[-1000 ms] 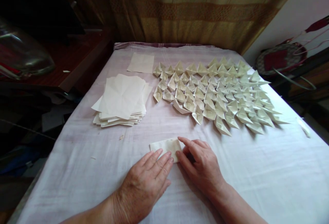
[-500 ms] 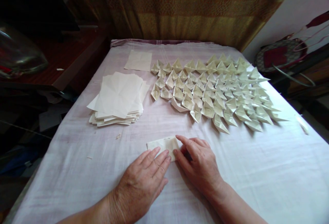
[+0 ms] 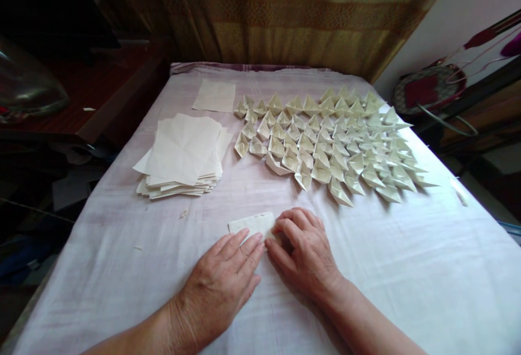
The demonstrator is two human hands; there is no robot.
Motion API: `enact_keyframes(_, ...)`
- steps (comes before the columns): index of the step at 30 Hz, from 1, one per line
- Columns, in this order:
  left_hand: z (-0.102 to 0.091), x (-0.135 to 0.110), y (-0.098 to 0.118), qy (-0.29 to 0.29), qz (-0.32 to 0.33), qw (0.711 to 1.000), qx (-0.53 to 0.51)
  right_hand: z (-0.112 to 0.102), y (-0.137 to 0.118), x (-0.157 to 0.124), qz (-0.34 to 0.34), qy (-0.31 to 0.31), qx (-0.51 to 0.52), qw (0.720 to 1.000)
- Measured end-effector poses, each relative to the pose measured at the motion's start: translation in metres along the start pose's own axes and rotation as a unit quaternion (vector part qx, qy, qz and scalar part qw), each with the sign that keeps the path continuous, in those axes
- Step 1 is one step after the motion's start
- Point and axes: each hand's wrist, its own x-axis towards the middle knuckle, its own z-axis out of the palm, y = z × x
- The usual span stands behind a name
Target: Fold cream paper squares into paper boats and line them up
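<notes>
A small folded cream paper point(image 3: 251, 223) lies on the white cloth near the front middle. My left hand point(image 3: 222, 284) lies flat on its near edge, fingers stretched out and pressing it down. My right hand point(image 3: 303, 252) is at the paper's right end with its fingers curled onto the fold, pinching it. Beyond them, several folded paper boats point(image 3: 329, 143) stand in rows across the cloth.
A stack of flat cream sheets point(image 3: 183, 155) sits at the left, a single sheet point(image 3: 214, 96) behind it. The cloth-covered table point(image 3: 427, 268) ends at a curtain point(image 3: 293, 24) at the back. A dark wooden cabinet point(image 3: 93, 100) stands left, a round basket point(image 3: 427, 92) right.
My right fingers have curled in over the paper's right end. The view has shifted slightly; the left hand stays pressed on the paper.
</notes>
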Motion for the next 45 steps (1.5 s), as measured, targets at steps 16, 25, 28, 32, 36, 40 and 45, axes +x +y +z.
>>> enact_keyframes(16,-0.005,0.001,-0.008,0.001,0.011,1.000,-0.029,-0.010,0.009,-0.007,0.023,-0.057,0.038,0.997)
enact_keyframes(25,-0.009,-0.013,-0.017,0.020,0.029,0.999,-0.035,-0.010,0.009,-0.006,0.029,-0.067,0.049,0.996)
enact_keyframes(28,-0.014,-0.021,-0.022,0.012,0.034,0.999,-0.024,-0.010,0.010,-0.006,0.027,-0.070,0.049,0.996)
enact_keyframes(32,-0.019,-0.033,-0.027,-0.006,0.038,0.999,0.009,-0.009,0.011,-0.006,0.022,-0.069,0.048,0.996)
enact_keyframes(36,-0.023,-0.040,-0.031,-0.016,0.030,0.999,0.021,-0.008,0.012,-0.007,0.019,-0.063,0.047,0.997)
enact_keyframes(40,-0.027,-0.037,-0.032,-0.021,0.021,0.999,0.015,-0.006,0.013,-0.008,0.013,-0.055,0.041,0.998)
enact_keyframes(45,-0.032,-0.022,-0.036,-0.037,0.008,0.999,0.000,-0.006,0.012,-0.008,0.014,-0.056,0.032,0.998)
